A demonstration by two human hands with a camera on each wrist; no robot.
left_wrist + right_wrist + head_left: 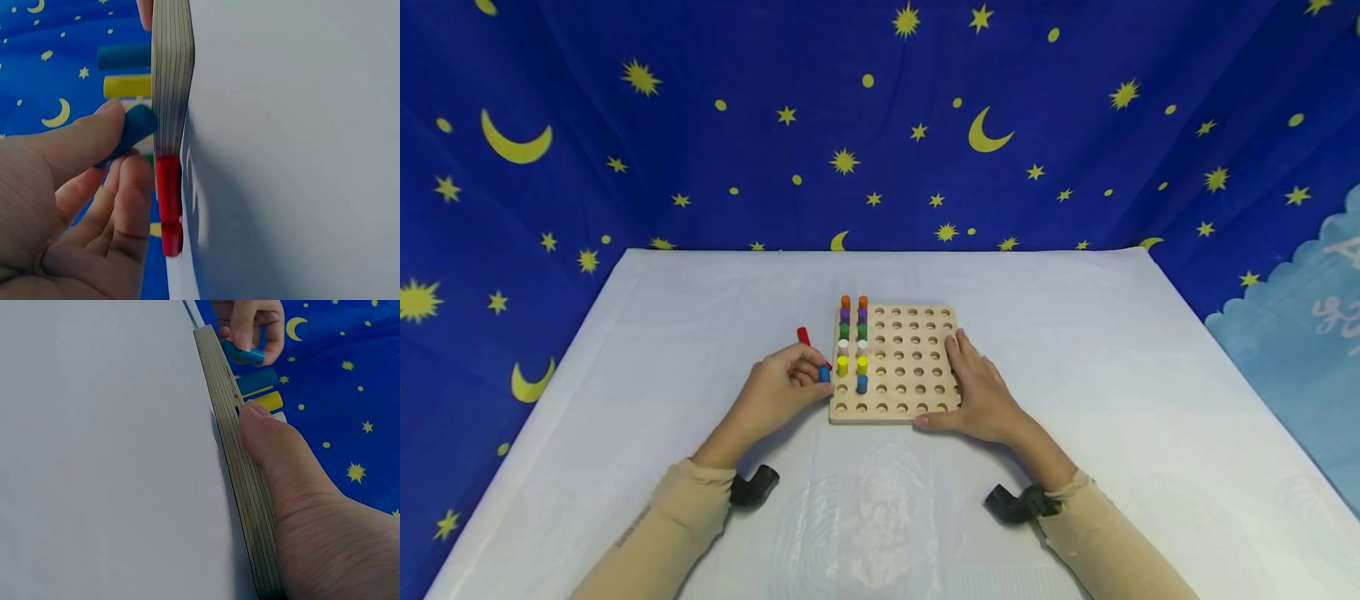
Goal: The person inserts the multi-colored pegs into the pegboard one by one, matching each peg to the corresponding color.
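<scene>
A wooden pegboard lies on the table, its two leftmost columns partly filled with coloured pegs. Between thumb and fingertips my left hand pinches a blue peg, tilted and close beside the board's left edge. My right hand rests against the board's right side, fingers extended over that edge and thumb along the front edge. Another blue peg stands in the second column, below a yellow peg. Left of the board lie red pegs, partly hidden by my left hand in the head view.
Orange pegs, purple pegs, green pegs and white pegs stand in paired rows. A white cloth covers the table. Behind it hangs a blue curtain with stars and moons.
</scene>
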